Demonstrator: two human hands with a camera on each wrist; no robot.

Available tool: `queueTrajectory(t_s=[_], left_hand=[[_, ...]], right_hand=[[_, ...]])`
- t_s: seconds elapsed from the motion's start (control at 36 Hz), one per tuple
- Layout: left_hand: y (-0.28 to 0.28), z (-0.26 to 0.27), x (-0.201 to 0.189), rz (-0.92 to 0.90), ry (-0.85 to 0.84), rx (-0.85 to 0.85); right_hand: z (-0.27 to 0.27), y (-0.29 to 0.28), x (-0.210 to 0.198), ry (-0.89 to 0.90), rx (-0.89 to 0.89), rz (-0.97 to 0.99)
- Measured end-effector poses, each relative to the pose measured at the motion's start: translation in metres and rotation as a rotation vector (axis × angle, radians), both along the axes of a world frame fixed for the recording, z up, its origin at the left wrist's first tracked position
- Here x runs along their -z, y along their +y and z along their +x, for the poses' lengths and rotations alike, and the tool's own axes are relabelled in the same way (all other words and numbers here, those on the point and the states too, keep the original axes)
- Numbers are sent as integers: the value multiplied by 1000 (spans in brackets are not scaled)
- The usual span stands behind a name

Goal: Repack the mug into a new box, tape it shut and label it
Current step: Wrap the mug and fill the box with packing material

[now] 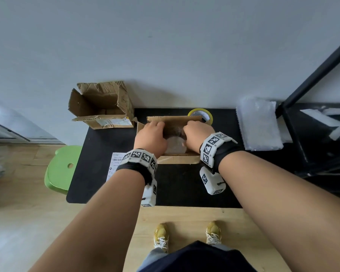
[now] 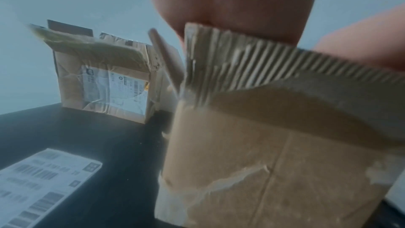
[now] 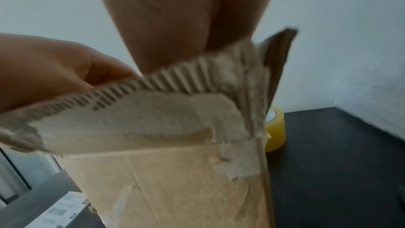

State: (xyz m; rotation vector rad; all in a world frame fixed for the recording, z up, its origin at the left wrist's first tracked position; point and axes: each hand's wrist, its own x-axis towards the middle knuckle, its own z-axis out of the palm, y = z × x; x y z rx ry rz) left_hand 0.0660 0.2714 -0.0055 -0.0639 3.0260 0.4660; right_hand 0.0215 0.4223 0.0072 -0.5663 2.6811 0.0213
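Note:
The new cardboard box stands open in the middle of the black table. Inside it lies the mug as a pale wrapped bundle. My left hand reaches into the box on the bundle's left side. On the bundle's right side is my right hand. Both hands curl round the bundle; their fingertips are hidden inside the box. In both wrist views the near flap stands up and hides the bundle. A printed shipping label lies flat on the table at the left.
The old torn box stands open at the table's back left corner. A yellow tape roll sits right behind the new box. Bubble wrap sheets lie at the right beside a black metal frame. A green stool stands left of the table.

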Motion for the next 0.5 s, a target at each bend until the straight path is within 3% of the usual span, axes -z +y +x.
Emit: queueTrajectory(t_s=[0.17,0.31,0.5], left_hand=[[-9,3,-8,-23,79,57],[-17,0,-16,-25,-166,98],[-18,-2,-13,-119,-304,168]], right_hand=[[2,7,-9,147,-33,-160],[2,12,-20,11,-17,-87],[9,17,-9,-72,-27,66]])
